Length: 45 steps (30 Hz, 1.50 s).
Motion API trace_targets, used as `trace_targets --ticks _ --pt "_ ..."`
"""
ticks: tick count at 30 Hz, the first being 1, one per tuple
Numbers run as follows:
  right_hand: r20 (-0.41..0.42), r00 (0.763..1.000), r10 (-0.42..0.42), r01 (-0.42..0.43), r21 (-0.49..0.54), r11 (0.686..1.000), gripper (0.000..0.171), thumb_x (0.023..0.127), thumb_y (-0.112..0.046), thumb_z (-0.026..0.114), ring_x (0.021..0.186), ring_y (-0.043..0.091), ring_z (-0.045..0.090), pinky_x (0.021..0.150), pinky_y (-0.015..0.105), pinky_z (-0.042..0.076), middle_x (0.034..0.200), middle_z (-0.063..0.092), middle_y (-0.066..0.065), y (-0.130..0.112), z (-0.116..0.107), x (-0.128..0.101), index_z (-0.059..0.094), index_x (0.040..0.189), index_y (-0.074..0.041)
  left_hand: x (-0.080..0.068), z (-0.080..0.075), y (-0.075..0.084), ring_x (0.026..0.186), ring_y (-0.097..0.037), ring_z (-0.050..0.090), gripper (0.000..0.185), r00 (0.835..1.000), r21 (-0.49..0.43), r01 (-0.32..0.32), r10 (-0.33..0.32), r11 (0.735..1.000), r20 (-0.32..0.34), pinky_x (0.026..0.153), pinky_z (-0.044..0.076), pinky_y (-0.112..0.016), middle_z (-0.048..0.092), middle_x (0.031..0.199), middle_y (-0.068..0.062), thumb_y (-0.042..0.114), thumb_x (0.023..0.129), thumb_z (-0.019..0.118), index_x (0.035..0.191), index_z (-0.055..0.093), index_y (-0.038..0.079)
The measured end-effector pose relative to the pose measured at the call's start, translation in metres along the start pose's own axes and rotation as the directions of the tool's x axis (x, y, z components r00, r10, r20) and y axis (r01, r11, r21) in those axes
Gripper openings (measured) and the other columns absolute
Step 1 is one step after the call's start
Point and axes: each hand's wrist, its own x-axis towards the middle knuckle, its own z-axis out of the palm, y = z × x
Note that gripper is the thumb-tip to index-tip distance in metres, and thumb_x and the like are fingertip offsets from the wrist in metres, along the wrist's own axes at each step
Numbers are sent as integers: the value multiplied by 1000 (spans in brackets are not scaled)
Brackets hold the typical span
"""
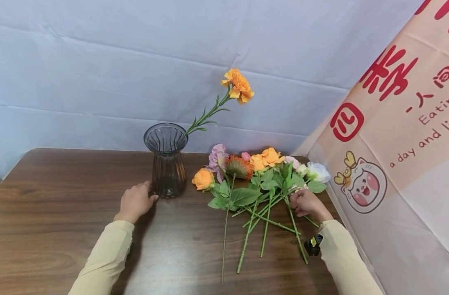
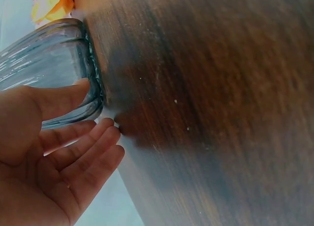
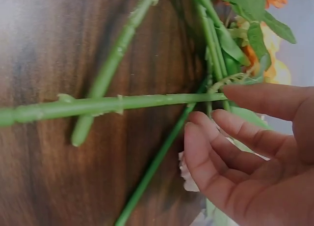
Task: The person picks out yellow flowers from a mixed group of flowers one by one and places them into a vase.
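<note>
A grey ribbed glass vase point(image 1: 169, 174) stands upright with one orange carnation point(image 1: 239, 87) leaning out to the right. Beside its base is my left hand point(image 1: 137, 200), fingers loosely extended; in the left wrist view the thumb point(image 2: 66, 100) overlaps the glass near the bottom. My right hand point(image 1: 307, 203) is low among the stems of the flower pile. In the right wrist view its thumb tip is right at a green stem point(image 3: 122, 104), the other fingertips bent below it with a gap showing.
Several artificial flowers lie heaped at the back right: an orange rose point(image 1: 203, 179), a purple flower point(image 1: 218, 159), a rust-orange bloom point(image 1: 238, 167), a pale blue rose point(image 1: 318, 172). Their stems point toward the front of the wooden table point(image 1: 62, 229). A printed cloth point(image 1: 405, 155) hangs on the right.
</note>
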Motion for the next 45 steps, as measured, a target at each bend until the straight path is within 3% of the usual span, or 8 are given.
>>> trace_targets --ticks 10,16,22,28,33,37,40,45 --pt "-61 998 4 -6 -39 999 10 82 8 47 53 16 48 53 35 50 72 54 8 5 7 6 52 74 4 0 1 0 84 -43 58 45 1000 2 4 -4 1000 -1 70 45 -53 61 100 -26 21 85 64 117 52 -8" --pt "-21 1000 2 -3 -17 1000 13 80 11 52 48 12 42 54 34 49 59 42 2 6 10 12 48 71 1 1 1 1 85 -44 57 46 1000 11 4 -4 1000 -3 71 46 -54 60 101 -27 22 85 64 117 52 -8" --pt "21 1000 5 -5 2 1000 16 83 10 50 50 12 39 56 35 49 60 38 1 5 8 12 46 72 0 1 1 2 86 -45 57 47 1000 13 10 -10 1000 -8 71 46 -54 60 103 -27 22 85 64 119 52 -7" --pt "59 998 9 -12 61 998 2 82 12 50 52 12 46 55 32 51 70 45 6 1 4 8 49 83 11 1 1 1 85 -44 57 46 1000 22 11 -11 1000 -2 70 46 -54 60 103 -26 22 85 65 118 52 -7" --pt "112 994 -14 -4 152 988 14 80 15 49 53 13 52 53 28 50 75 48 10 1 1 7 50 93 18 0 1 2 85 -44 57 46 1000 21 10 -10 1000 -2 71 46 -53 60 102 -26 22 85 64 118 52 -7" --pt "177 983 -42 7 194 981 5 79 14 48 53 12 53 54 26 50 68 49 7 0 -3 5 51 80 11 -1 1 2 85 -44 57 46 1000 15 13 -13 1000 0 71 46 -54 60 102 -26 22 85 65 118 52 -8" --pt "219 975 -44 -6 220 975 15 79 14 47 54 12 54 56 27 51 64 48 4 1 -6 5 49 71 2 -2 1 2 86 -44 57 46 1000 15 13 -13 1000 -2 71 46 -54 60 103 -26 21 84 65 118 52 -8" --pt "252 967 -42 -21 242 970 16 81 14 46 58 16 58 61 31 53 67 51 6 1 -8 4 49 71 1 -2 0 2 86 -44 57 46 1000 16 9 -9 1000 -7 71 46 -54 60 103 -26 21 84 65 117 52 -8"
